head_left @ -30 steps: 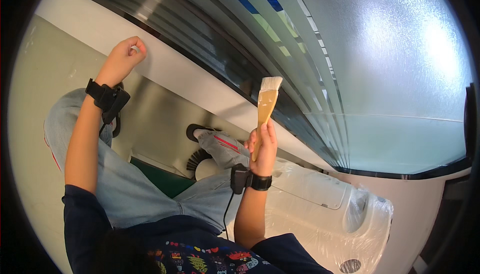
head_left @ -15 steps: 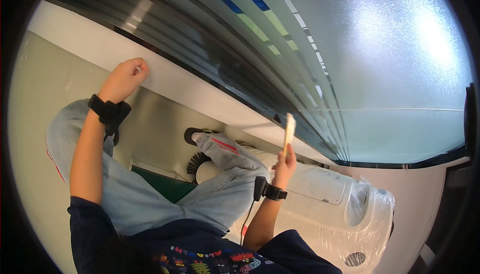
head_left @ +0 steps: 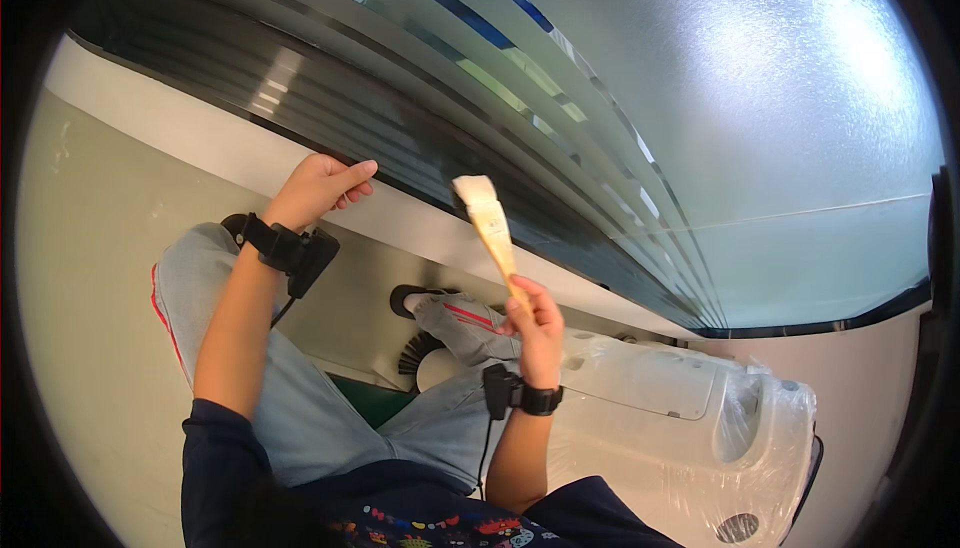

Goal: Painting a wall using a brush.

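My right hand [head_left: 538, 328] grips a flat wooden brush [head_left: 489, 228] by the end of its handle. The brush points up and slightly left, its pale, wide bristles before the dark lower part of the glass panel [head_left: 800, 148]. At the left, my left hand [head_left: 325, 191] is held over the white ledge [head_left: 200, 138], fingers curled in and thumb stretched along them, and I see nothing in it. Whether that hand touches the ledge or the glass edge, I cannot tell.
A white plastic-wrapped machine body [head_left: 640, 448] stands at my right, close to my right forearm. Below the ledge are a round black-bristled brush [head_left: 415, 353] and a dark green surface [head_left: 370, 403], beside my jeans-clad legs [head_left: 310, 408].
The brush has swung left and come into fuller view, with my right hand moving slightly left. My left hand has moved right and its thumb has straightened. The view has shifted a little.
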### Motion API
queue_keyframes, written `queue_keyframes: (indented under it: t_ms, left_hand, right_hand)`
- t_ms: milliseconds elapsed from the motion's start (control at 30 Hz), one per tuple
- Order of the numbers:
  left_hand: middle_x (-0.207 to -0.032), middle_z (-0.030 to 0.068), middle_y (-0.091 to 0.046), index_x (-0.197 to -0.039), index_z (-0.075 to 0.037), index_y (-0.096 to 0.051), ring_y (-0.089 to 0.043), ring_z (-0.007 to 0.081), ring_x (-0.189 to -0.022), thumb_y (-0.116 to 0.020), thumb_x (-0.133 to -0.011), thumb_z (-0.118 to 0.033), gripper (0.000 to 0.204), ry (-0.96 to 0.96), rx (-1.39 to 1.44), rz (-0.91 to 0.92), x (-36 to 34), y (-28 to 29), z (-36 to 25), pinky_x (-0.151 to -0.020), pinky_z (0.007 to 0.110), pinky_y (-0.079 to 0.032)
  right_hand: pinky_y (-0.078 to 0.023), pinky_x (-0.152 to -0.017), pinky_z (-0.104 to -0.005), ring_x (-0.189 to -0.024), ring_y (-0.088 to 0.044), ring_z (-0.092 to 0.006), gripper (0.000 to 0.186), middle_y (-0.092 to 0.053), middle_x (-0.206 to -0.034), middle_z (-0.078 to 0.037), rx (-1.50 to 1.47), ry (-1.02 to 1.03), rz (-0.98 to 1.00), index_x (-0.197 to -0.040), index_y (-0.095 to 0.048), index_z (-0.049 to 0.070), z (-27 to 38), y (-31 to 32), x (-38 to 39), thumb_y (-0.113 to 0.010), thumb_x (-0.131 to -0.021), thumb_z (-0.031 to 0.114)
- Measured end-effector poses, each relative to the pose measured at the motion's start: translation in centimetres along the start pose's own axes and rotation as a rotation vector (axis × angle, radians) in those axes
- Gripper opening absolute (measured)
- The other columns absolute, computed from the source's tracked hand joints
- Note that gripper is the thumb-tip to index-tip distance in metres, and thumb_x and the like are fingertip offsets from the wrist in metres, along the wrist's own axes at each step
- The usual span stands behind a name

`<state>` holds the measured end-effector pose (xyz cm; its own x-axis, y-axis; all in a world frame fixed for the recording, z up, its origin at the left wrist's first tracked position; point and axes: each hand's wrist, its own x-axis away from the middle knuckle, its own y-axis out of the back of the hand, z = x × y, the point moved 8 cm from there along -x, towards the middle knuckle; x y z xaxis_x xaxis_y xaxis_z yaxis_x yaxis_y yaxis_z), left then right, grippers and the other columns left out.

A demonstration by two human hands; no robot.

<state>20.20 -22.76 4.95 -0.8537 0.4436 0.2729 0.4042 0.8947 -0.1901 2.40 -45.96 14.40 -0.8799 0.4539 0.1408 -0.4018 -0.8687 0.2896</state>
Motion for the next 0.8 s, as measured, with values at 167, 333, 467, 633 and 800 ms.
queue_keyframes:
  t_ms: [167,333,467,633,800]
  left_hand:
    - [-0.059,0.0028,-0.055,-0.064,0.0,-0.062,-0.046,0.0081,-0.053,-0.058,-0.075,-0.041,0.042,-0.013,-0.043,-0.033,0.1,0.2,-0.8,-0.052,0.02,-0.039]
    - [-0.059,0.0046,-0.058,-0.062,0.0,-0.062,-0.046,0.0094,-0.054,-0.058,-0.075,-0.041,0.042,-0.019,-0.171,-0.042,0.1,0.7,-1.2,-0.053,0.022,-0.039]
    - [-0.058,0.0048,-0.058,-0.062,0.0,-0.062,-0.046,0.01,-0.053,-0.059,-0.073,-0.043,0.044,-0.058,-0.169,-0.047,-0.1,0.6,-1.1,-0.053,0.023,-0.039]
    - [-0.057,0.0059,-0.058,-0.061,0.0,-0.062,-0.048,0.0107,-0.053,-0.059,-0.072,-0.045,0.047,-0.128,-0.159,-0.085,-0.3,0.8,-0.4,-0.053,0.024,-0.04]
    - [-0.057,0.009,-0.057,-0.06,0.0,-0.062,-0.051,0.0133,-0.054,-0.058,-0.073,-0.046,0.048,-0.071,-0.276,-0.095,-0.1,0.8,-0.1,-0.054,0.025,-0.04]
  right_hand:
    - [-0.033,-0.042,-0.0177,-0.048,-0.037,-0.0035,0.026,-0.042,-0.064,0.004,0.274,0.175,-0.506,-0.107,-0.05,0.009,-0.6,9.4,-1.4,-0.051,-0.082,0.016]
    - [-0.033,-0.043,-0.0164,-0.049,-0.038,-0.0031,0.028,-0.043,-0.065,0.004,0.154,0.184,-0.26,-0.109,-0.048,0.008,0.5,3.1,-0.4,-0.051,-0.083,0.015]
    - [-0.034,-0.046,-0.0165,-0.053,-0.04,-0.0031,0.027,-0.046,-0.071,0.003,0.157,0.137,0.169,-0.109,-0.05,0.007,1.8,-7.0,0.2,-0.05,-0.083,0.011]
    - [-0.032,-0.043,-0.0171,-0.047,-0.037,-0.0033,0.027,-0.042,-0.061,0.004,-0.116,0.008,-0.094,-0.111,-0.05,0.008,-1.2,-3.2,-1.3,-0.049,-0.083,0.012]
    - [-0.03,-0.041,-0.0178,-0.045,-0.031,-0.0042,0.022,-0.035,-0.056,0.004,-0.138,0.176,-0.58,-0.105,-0.05,0.005,-3.0,4.9,0.2,-0.044,-0.085,0.011]
